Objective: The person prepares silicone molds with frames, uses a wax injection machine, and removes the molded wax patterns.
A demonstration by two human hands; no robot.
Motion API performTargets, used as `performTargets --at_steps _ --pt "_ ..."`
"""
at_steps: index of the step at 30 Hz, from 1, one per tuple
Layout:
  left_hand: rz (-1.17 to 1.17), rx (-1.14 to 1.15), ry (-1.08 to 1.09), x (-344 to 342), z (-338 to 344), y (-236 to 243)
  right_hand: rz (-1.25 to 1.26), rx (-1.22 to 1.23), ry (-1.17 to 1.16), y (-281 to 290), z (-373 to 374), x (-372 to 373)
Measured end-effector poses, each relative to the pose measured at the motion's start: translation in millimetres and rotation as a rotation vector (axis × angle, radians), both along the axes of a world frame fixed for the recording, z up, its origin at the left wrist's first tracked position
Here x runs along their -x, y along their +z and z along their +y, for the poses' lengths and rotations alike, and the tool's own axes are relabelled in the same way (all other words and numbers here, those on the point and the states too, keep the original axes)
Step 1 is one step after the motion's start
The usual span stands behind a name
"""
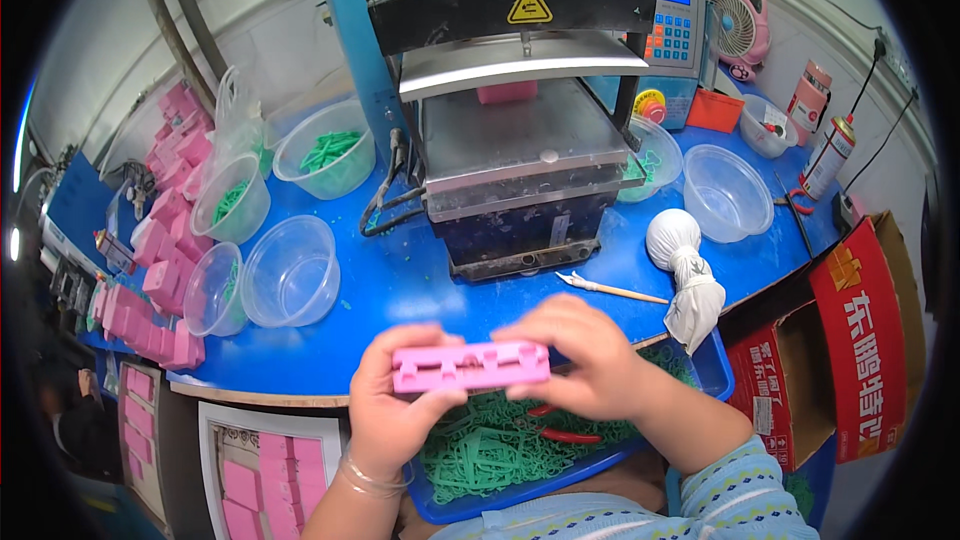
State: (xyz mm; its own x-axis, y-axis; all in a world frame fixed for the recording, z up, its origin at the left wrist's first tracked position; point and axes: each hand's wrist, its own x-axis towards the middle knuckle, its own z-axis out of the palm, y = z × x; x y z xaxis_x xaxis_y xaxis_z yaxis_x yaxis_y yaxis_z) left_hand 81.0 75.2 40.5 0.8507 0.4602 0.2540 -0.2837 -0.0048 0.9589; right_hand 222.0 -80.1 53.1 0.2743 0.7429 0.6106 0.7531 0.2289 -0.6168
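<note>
Between my two hands, above the table's front edge, is a long pink block (472, 368) with notches and a dark slit along the side facing me. My left hand (388, 405) closes on its left end, thumb underneath. My right hand (585, 360) grips the right end between thumb and fingers. Below them a blue tray (432, 513) holds a heap of thin green strips (480, 455). A tool with red handles (570, 436) lies on the strips, partly covered by my right hand and forearm.
A heated-plate press (520, 140) stands ahead, with a pink piece (507, 92) between its plates. Clear plastic bowls (290, 270) flank it, some with green bits. Many pink blocks (165, 280) are stacked left. A white cloth bundle (690, 280), brush-like tool (610, 288) and cardboard box (860, 340) are right.
</note>
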Motion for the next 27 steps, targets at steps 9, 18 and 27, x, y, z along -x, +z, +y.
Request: performTargets --at_steps 9,18,27 --pt "-0.039 0.279 -0.398 13 -10 4 0.555 -0.128 0.422 -17 -12 17" --pt "-0.036 -0.603 0.153 18 -31 13 0.204 -0.118 -0.159 -17 -20 43" --pt "-0.007 0.035 -0.401 26 -17 8 0.918 -0.102 0.610 -38 -21 24"
